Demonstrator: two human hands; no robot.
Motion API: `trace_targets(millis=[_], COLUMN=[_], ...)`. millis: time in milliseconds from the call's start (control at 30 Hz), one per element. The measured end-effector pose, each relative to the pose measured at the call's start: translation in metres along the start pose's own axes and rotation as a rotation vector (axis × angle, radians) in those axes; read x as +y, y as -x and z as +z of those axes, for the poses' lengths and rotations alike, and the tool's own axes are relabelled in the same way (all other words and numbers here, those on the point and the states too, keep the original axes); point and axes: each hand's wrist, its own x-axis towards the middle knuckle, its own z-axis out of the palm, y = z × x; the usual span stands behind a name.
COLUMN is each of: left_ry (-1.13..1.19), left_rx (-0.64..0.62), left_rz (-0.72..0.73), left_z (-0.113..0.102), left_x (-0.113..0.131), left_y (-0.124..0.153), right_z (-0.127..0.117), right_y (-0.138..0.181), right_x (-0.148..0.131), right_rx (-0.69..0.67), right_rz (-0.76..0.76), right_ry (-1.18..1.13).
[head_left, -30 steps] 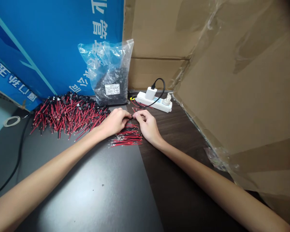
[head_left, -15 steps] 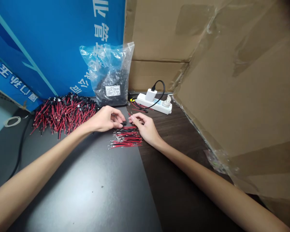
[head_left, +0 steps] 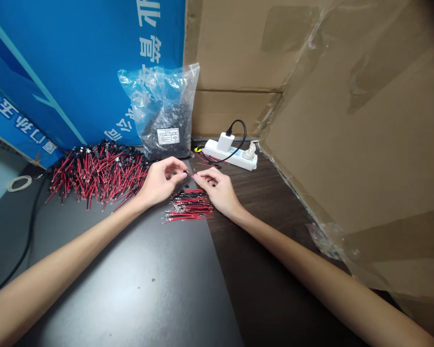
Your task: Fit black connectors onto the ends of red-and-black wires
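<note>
My left hand (head_left: 161, 181) and my right hand (head_left: 216, 188) meet just above a small bundle of red and black wires (head_left: 189, 206) on the dark table. The left fingers pinch a small black piece that I cannot name. The right fingers pinch the end of a thin red wire (head_left: 194, 174), held toward the left fingertips. A big heap of red wires with black ends (head_left: 96, 171) lies left of my left hand. Behind the hands stands a clear plastic bag of small black parts (head_left: 164, 120).
A white power strip (head_left: 229, 154) with a charger and black cable lies at the back. A blue printed board (head_left: 75, 67) and cardboard walls (head_left: 347, 120) close in the back and right. A black cable (head_left: 27, 231) and a white ring (head_left: 18, 182) lie at far left.
Both hands lifted off the small wire bundle and drew together. The left hand first reached left and picked up a small piece, then came back to the right fingertips.
</note>
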Motion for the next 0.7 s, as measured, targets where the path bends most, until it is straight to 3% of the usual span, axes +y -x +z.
trace_targets(millis=[100,267,400,700], left_ry=[0.057,0.171,0.224,0.167], left_rx=[0.083,0.157,0.149,0.141], left_rz=[0.026,-0.062,-0.109,-0.046], left_z=[0.006,0.012,0.016,0.017], left_x=[-0.002,-0.01,-0.012,-0.008], left_y=[0.003,0.005,0.007,0.011], right_z=[0.0,0.0,-0.002,-0.004], right_y=[0.0,-0.001,-0.001,0.0], right_x=[0.0,0.001,-0.001,-0.007], right_rx=[-0.009,-0.009,-0.064,-0.21], right_rz=[0.009,0.013,0.011,-0.087], right_ry=[0.013,0.005,0.003,0.101])
